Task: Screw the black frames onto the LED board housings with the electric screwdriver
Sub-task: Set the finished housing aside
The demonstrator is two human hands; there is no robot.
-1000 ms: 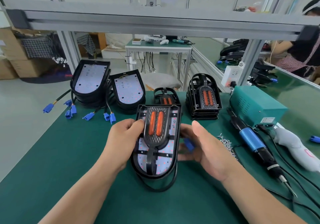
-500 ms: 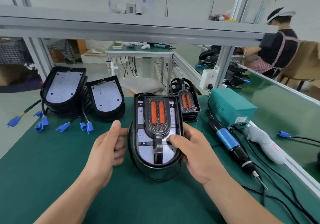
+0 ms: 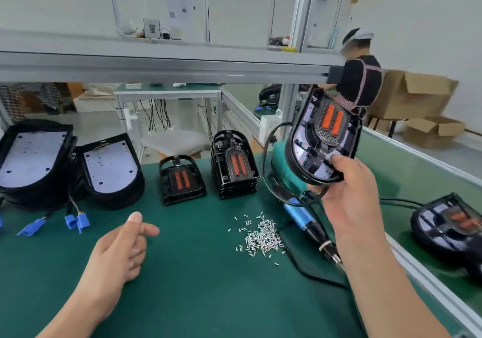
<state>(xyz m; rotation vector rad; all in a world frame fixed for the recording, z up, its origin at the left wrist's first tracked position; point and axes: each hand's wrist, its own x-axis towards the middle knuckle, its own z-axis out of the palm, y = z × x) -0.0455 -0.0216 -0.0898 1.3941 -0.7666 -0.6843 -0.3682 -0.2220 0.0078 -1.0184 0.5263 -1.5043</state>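
My right hand [image 3: 349, 202] grips the rounded end of an LED board housing with a black frame and orange reflectors on it [image 3: 323, 139], held in the air at the right, above the electric screwdriver [image 3: 307, 222]. My left hand [image 3: 120, 254] hovers over the green mat [image 3: 182, 285], fingers loosely curled, holding nothing. Bare LED board housings [image 3: 109, 165] are stacked at the back left with blue connectors [image 3: 77, 221]. Two piles of black frames [image 3: 233, 165] stand in the middle. A heap of small screws [image 3: 262, 236] lies on the mat.
A teal power unit [image 3: 280, 165] stands behind the screwdriver, its black cables trailing over the mat. Another framed housing [image 3: 448, 222] lies on the belt at the right. An aluminium shelf beam [image 3: 156, 68] crosses overhead. A person works at the far right.
My right hand has lifted the framed housing off the mat and carried it up and to the right. My left hand let go of it. The view turned right.
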